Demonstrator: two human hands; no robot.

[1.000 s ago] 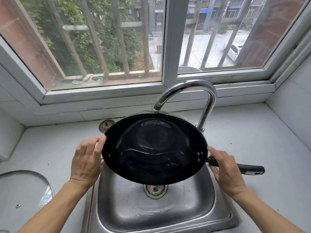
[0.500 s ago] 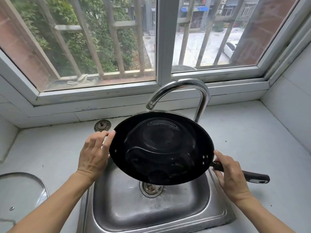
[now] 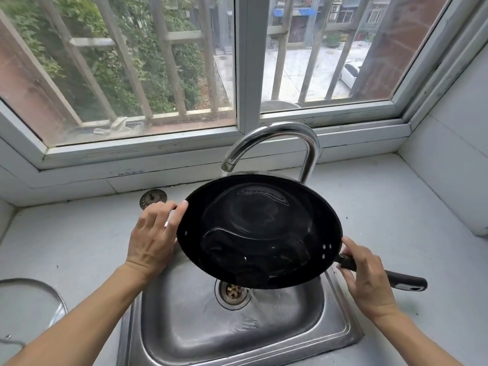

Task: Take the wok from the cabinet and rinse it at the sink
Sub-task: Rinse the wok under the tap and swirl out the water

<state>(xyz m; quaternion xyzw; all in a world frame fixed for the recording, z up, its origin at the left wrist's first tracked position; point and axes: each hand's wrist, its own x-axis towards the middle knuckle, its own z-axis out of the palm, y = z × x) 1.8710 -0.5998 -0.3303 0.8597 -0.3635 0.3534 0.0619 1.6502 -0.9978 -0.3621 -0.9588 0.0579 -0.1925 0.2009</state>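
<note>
One wok (image 3: pixel 260 231), black, held in the air over one sink (image 3: pixel 335 320), tilted with its inside facing the camera and its low edge toward the person. A little water lies pooled in the lower part of the wok. Two hands on it. Left hand (image 3: pixel 153 237) grips the wok's left rim, fingers curled behind the edge, thumb on the front. Right hand (image 3: pixel 368 277) is wrapped around the one handle (image 3: pixel 401 280) close to the pan; the handle's far end sticks out to the right past that hand.

One tap (image 3: pixel 277 143), chrome gooseneck, stands behind the wok, spout ending just above its far rim; the wok hides the tap's base. One drain (image 3: pixel 232 290) shows under the wok's low edge, between the hands. One round metal cap (image 3: pixel 153 198) sits on the counter (image 3: pixel 383 207) just beyond the left hand. One glass lid (image 3: pixel 29 307) lies well left of the left forearm. One barred window (image 3: pixel 237 62) runs behind everything.
</note>
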